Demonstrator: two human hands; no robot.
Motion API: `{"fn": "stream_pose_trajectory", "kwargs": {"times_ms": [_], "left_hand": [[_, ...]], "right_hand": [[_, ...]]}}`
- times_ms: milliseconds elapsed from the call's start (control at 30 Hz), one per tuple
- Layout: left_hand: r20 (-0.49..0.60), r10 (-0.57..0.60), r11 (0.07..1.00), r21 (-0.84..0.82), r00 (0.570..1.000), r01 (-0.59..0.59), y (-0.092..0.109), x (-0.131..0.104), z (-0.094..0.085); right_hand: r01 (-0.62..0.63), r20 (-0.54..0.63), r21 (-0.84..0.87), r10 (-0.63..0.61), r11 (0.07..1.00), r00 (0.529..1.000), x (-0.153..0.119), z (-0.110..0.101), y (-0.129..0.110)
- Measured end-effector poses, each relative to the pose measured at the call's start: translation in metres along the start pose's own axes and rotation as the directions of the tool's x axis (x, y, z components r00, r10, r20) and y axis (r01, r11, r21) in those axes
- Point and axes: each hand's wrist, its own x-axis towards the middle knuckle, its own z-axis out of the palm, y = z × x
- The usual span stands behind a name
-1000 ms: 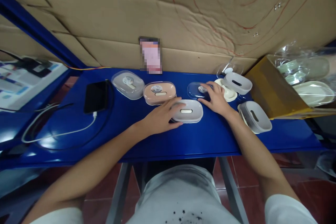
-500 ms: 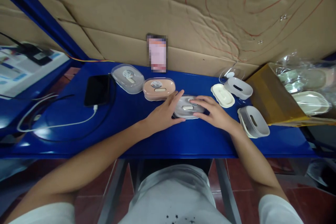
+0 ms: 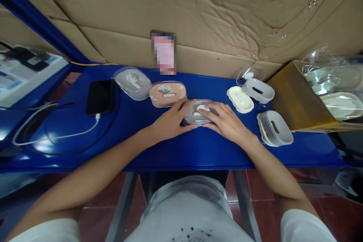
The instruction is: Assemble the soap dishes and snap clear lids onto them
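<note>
With left hand [image 3: 168, 121] and right hand [image 3: 229, 122] close together, midway between table's [image 3: 181, 153] front and back edges, clasps box [image 3: 198, 118] at both ends, touching lid [image 3: 198, 102]. Probably light, stiff, slick; best gripped low at the ends.

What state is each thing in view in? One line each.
Middle gray box, clear lid on, seating unclear
Pink box, lidded
Left gray box, lidded
Rear gray shell, uncovered
Front gray shell, uncovered
Cream tray, uncovered
Black phone, screen dark, plugged in
Leaning phone, screen lit
Carton, open
Left hand, on middle box
Right hand, on its lid
</note>
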Motion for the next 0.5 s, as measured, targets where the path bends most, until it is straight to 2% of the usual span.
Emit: {"fn": "stream_pose_trajectory", "kwargs": {"times_ms": [100,267,400,500], "left_hand": [[0.006,-0.010,1.000,0.025,1.000,0.010,-0.002,0.000,0.001],[-0.051,0.002,0.994,0.110,0.999,0.003,0.004,0.001,0.002],[-0.104,0.107,0.955,0.288,0.989,-0.073,0.022,0.001,-0.006],[-0.061,0.231,0.922,0.333,0.971,-0.198,0.032,0.000,-0.008]], "right_hand": [[0.011,-0.011,0.032,-0.011,0.999,1.000,0.002,0.000,0.000],[-0.011,-0.033,0.228,0.019,0.974,0.999,-0.002,-0.017,0.017],[-0.099,-0.085,0.153,0.113,0.983,0.990,-0.005,-0.018,0.031],[-0.217,-0.156,0.070,0.225,0.974,0.962,0.000,-0.008,0.035]]}}
